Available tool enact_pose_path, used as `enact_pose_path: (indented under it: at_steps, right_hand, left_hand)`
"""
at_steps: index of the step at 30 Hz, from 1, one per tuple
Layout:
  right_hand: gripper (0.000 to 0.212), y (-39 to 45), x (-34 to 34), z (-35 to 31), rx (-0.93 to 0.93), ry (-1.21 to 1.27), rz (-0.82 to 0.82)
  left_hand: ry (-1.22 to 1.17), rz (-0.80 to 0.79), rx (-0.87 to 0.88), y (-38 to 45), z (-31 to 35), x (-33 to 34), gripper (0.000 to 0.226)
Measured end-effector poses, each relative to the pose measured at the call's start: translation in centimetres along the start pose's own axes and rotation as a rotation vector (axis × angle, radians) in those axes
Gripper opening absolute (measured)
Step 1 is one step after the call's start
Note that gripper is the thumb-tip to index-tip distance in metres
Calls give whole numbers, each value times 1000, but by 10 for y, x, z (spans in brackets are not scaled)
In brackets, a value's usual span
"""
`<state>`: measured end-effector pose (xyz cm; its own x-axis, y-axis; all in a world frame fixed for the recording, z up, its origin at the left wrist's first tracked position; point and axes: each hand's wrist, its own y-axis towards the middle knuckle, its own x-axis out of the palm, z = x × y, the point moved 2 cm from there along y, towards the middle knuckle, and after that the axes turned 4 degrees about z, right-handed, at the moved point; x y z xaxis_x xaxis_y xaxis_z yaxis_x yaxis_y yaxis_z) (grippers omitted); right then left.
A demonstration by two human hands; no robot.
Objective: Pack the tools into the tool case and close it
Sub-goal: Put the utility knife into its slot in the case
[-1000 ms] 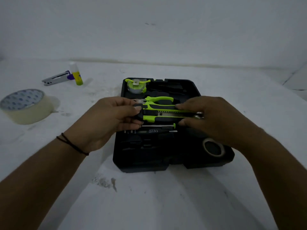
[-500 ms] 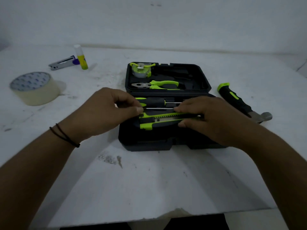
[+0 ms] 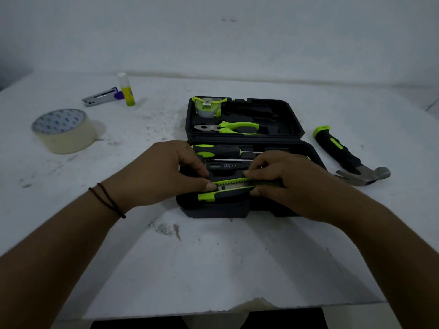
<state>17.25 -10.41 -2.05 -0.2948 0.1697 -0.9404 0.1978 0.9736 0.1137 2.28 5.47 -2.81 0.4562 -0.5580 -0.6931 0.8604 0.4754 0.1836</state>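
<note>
A black moulded-plastic tool case [image 3: 244, 208] lies open on the white, scuffed table [image 3: 213, 262], its lid half folded back away from the person; both hands work over the near half. The left hand [image 3: 164, 174] pinches the butt end of a black-and-lime snap-off utility knife [image 3: 235, 187] between thumb and fingertips, and the right hand [image 3: 285, 179] pinches its other end the same way; so each grip is narrow and closed on the knife. Holding it by both ends keeps the long body level and parallel to the case, which looks meant to line it up with a recess near the front edge; whether it already sits in that recess I cannot tell, since the fingers cover the ends.

Behind the knife, a black-and-lime-handled screwdriver [image 3: 218, 150] lies in its slot, with a slim dark tester pen [image 3: 223, 166] just beside it. In the lid half sit a lime-and-grey round tape measure [image 3: 207, 108] and lime-handled steel pliers [image 3: 228, 127], each in its own hollow. A claw hammer with a black-and-lime handle [image 3: 344, 155] lies on the table, right of the case and apart from it, so it is not yet packed.

Left of the case stand a roll of pale packing tape [image 3: 64, 130], a yellow glue stick [image 3: 126, 92] and a small silver stapler [image 3: 102, 98].
</note>
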Motion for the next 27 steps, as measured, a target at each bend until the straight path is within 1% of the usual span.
enact_pose_path:
  at_steps: [4,10,14,19,21,23,25,27]
  right_hand:
    - [34,-3,1,0,-14,-22,8]
    - [32,-10,6,0,2,15,24]
    - [28,-7,4,1,6,-34,74]
    - [27,-6,5,2,40,-107,106]
    - [24,-6,4,1,34,-117,119]
    - [23,-6,3,0,47,-119,97]
    - [23,-6,3,0,50,-96,85]
    - [21,-5,2,2,67,-61,101]
  left_hand:
    - [18,-26,-27,1,2,0,12]
    - [64,-58,-103,2,3,-1,22]
    - [76,-72,-128,3,5,-1,19]
    - [179,-98,-138,5,10,-1,22]
    - [247,-98,-141,7,11,1,26]
    - [320,-104,-146,9,10,4,36]
    - [329,-115,-157,10,7,5,44]
    - [304,-121,-149,10,6,3,45]
